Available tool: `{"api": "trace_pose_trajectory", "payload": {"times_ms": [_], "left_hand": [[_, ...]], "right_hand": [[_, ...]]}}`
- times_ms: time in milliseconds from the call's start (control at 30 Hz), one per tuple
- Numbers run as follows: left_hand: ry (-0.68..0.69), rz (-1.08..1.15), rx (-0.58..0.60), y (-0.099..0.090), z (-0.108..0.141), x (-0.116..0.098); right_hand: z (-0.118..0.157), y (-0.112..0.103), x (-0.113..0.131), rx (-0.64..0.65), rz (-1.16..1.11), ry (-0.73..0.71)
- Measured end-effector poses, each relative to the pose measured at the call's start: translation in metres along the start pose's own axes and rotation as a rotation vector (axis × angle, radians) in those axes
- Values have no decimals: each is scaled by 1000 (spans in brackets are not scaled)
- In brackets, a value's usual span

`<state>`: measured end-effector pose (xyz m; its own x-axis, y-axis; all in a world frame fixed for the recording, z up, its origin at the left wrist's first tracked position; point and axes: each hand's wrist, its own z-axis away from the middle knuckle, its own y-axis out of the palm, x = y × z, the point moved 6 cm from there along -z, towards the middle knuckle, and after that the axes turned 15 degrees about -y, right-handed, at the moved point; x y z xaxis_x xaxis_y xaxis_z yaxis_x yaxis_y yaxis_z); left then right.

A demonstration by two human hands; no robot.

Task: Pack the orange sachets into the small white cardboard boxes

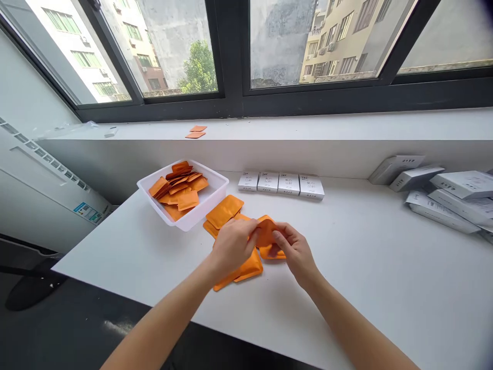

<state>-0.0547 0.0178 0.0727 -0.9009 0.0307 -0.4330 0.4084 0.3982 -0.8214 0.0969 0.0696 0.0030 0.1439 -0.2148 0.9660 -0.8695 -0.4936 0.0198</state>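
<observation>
A spread of packets (225, 209) lies near the middle of a table (365, 257), beneath a person's left hand (235, 242) and right hand (296, 249), with one packet (265, 233) between them. Behind the spread to the left stands a tub (194, 219) holding more packets (188, 199). Four boxes (278, 183) sit in a row behind the hands, near the wall (339, 154); well to their right lies a box pile (454, 198). Two flat pieces (195, 135) rest on the windowsill (308, 126), below the window (231, 67). An appliance (46, 180) stands left of the table.
</observation>
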Motion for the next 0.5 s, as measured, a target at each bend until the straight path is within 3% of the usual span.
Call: {"api": "trace_pose_trajectory", "payload": {"times_ms": [67, 133, 200, 267, 367, 433, 500], "left_hand": [[47, 31, 139, 17, -4, -17], [30, 10, 157, 5, -21, -7], [-73, -170, 80, -22, -45, 27], [-265, -467, 21, -48, -65, 76], [-552, -719, 253, -58, -71, 152], [-619, -746, 327, -56, -64, 183], [-632, -754, 323, -57, -58, 198]], "right_hand": [[2, 0, -4, -50, -31, 61], [1, -5, -3, -91, -25, 64], [-1, -12, -2, -150, -38, 72], [-3, -23, -1, -235, -70, 92], [-6, -39, -3, -338, -111, 95], [-6, -46, -8, -370, -127, 115], [-6, -49, -13, -381, -139, 139]]}}
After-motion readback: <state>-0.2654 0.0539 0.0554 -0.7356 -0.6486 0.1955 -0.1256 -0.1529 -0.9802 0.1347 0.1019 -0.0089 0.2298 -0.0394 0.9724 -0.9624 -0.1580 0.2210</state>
